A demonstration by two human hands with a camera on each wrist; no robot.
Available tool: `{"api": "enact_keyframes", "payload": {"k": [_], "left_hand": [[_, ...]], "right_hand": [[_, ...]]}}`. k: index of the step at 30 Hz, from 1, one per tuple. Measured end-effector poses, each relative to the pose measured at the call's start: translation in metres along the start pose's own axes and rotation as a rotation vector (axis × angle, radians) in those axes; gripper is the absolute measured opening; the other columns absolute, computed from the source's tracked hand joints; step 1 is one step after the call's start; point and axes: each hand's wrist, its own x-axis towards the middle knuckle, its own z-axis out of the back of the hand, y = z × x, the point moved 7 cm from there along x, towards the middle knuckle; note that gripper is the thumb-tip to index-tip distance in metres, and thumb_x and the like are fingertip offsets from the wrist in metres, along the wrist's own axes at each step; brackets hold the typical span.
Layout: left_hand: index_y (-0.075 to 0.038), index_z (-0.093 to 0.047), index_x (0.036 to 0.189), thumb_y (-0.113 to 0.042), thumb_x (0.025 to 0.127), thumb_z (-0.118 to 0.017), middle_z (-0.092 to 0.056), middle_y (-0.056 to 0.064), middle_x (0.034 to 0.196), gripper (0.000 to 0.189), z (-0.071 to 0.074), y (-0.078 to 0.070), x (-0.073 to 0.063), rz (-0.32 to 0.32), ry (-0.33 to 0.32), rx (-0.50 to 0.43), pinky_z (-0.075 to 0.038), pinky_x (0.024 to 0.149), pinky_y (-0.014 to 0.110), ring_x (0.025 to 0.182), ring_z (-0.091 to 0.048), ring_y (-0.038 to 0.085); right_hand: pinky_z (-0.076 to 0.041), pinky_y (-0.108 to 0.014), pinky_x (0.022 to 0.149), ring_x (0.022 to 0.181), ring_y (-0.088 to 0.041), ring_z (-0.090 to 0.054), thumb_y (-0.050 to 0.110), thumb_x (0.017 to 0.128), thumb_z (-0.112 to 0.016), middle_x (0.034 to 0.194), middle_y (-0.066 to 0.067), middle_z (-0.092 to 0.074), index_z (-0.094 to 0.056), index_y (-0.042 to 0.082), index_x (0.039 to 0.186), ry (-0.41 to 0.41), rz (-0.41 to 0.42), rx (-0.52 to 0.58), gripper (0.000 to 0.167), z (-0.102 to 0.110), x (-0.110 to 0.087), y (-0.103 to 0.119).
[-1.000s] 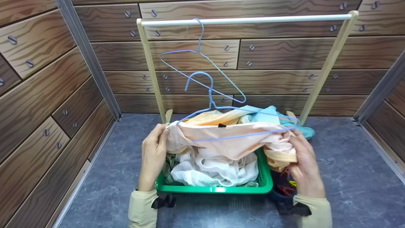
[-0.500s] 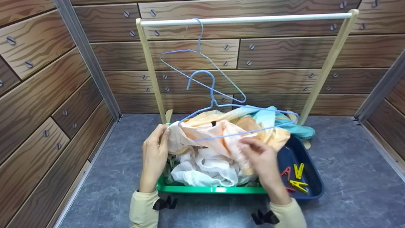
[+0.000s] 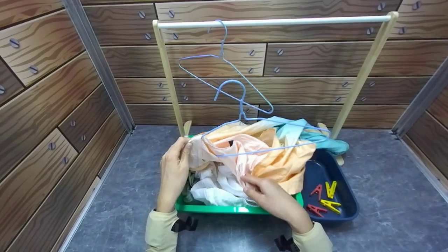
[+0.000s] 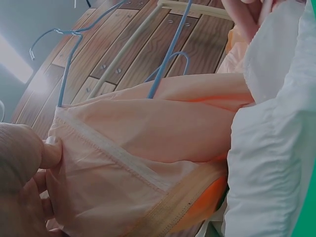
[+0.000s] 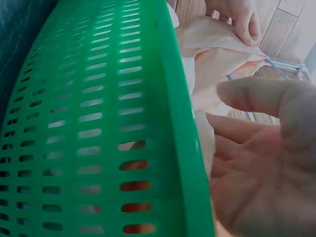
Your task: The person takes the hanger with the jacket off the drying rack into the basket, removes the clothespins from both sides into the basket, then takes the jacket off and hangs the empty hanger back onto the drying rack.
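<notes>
A peach shirt [image 3: 241,148] with a small black tag at the neck lies bunched over a green basket. One end of a blue hanger [image 3: 241,111] is inside its left side; the other end sticks out to the right above the cloth. My left hand [image 3: 174,171] pinches the shirt's left shoulder, with the thumb [image 4: 50,153] on the cloth in the left wrist view. Low at the front of the shirt, my right hand [image 3: 276,199] touches the folds with its fingertips. In the right wrist view its thumb [image 5: 252,94] and fingers stand apart beside the basket rim.
The green basket [image 3: 224,210] holds white clothes [image 3: 213,192]. A teal cloth [image 3: 332,145] hangs over its back right. Beside it a navy tray [image 3: 351,210] holds red and yellow clothespins [image 3: 329,206]. Behind stands a rack [image 3: 297,21] with another blue hanger [image 3: 252,84] on its rail.
My right hand has let go of the shirt's right side and moved left and down to its front folds. The hanger's right end is bare now. My left hand keeps its pinch.
</notes>
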Motion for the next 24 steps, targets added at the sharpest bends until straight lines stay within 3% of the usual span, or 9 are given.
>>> {"api": "enact_keyframes", "payload": {"k": [2,4,7,10,13,16,20,24], "left_hand": [[-0.019,-0.068,0.098,-0.032,0.101,-0.053,-0.052,-0.004,0.074,0.020,-0.001,0.000,0.000,0.000,0.003,0.007,-0.037,0.063,0.035,0.068,-0.047,0.015],[-0.019,-0.068,0.099,-0.032,0.101,-0.053,-0.052,-0.004,0.074,0.020,-0.001,-0.001,0.000,0.002,0.003,0.009,-0.037,0.063,0.035,0.068,-0.047,0.015],[-0.019,-0.069,0.099,-0.033,0.101,-0.053,-0.052,-0.005,0.073,0.020,-0.001,-0.001,0.000,0.004,0.001,0.007,-0.037,0.062,0.034,0.067,-0.047,0.014],[-0.019,-0.069,0.099,-0.033,0.101,-0.053,-0.052,-0.005,0.073,0.020,0.000,-0.001,0.000,0.003,-0.002,0.004,-0.037,0.062,0.034,0.067,-0.046,0.014],[-0.020,-0.069,0.100,-0.033,0.101,-0.053,-0.054,-0.004,0.075,0.020,0.000,-0.001,0.000,-0.001,0.000,0.008,-0.038,0.063,0.035,0.068,-0.047,0.014],[-0.020,-0.069,0.101,-0.033,0.101,-0.053,-0.059,-0.005,0.080,0.020,-0.001,-0.002,0.000,-0.008,0.006,0.014,-0.040,0.065,0.036,0.072,-0.051,0.014],[-0.020,-0.069,0.100,-0.031,0.101,-0.054,-0.063,-0.005,0.086,0.019,-0.001,-0.003,0.000,-0.031,0.019,0.022,-0.041,0.072,0.038,0.079,-0.056,0.014],[-0.020,-0.069,0.100,-0.028,0.101,-0.054,-0.062,-0.006,0.084,0.017,-0.002,-0.003,0.000,-0.055,0.036,0.015,-0.038,0.077,0.039,0.085,-0.056,0.014]], "right_hand": [[-0.043,-0.027,0.063,0.071,-0.007,-0.052,0.028,0.102,-0.055,0.083,0.003,-0.059,-0.057,0.009,0.138,0.026,-0.008,-0.032,0.041,-0.002,0.000,0.000],[-0.040,-0.027,0.061,0.064,-0.009,-0.047,0.028,0.102,-0.055,0.075,0.007,-0.051,-0.058,0.011,0.138,0.031,-0.006,-0.058,0.040,-0.003,0.000,0.000],[-0.045,-0.031,0.074,0.082,-0.010,-0.054,0.023,0.102,-0.055,0.101,0.003,-0.065,-0.059,0.012,0.137,-0.001,0.009,-0.063,0.037,0.002,-0.002,0.003],[-0.047,-0.040,0.090,0.104,-0.014,-0.057,0.018,0.100,-0.058,0.131,-0.002,-0.060,-0.063,0.013,0.132,-0.088,0.043,-0.083,0.033,0.015,-0.008,0.009],[-0.047,-0.044,0.095,0.113,-0.017,-0.059,0.014,0.095,-0.066,0.126,0.000,-0.064,-0.069,0.013,0.124,-0.230,0.125,-0.148,0.029,0.033,-0.016,0.020],[-0.047,-0.038,0.095,0.112,-0.015,-0.059,0.010,0.088,-0.075,0.119,0.005,-0.068,-0.073,0.014,0.116,-0.417,0.264,-0.221,0.028,0.054,-0.028,0.036],[-0.041,-0.029,0.097,0.111,-0.019,-0.059,0.001,0.079,-0.080,0.117,0.002,-0.068,-0.073,0.010,0.112,-0.680,0.427,-0.244,0.035,0.084,-0.051,0.050],[-0.033,-0.033,0.104,0.119,-0.028,-0.053,0.000,0.079,-0.079,0.124,-0.006,-0.065,-0.072,0.007,0.114,-0.871,0.448,-0.255,0.036,0.112,-0.068,0.047]]}}
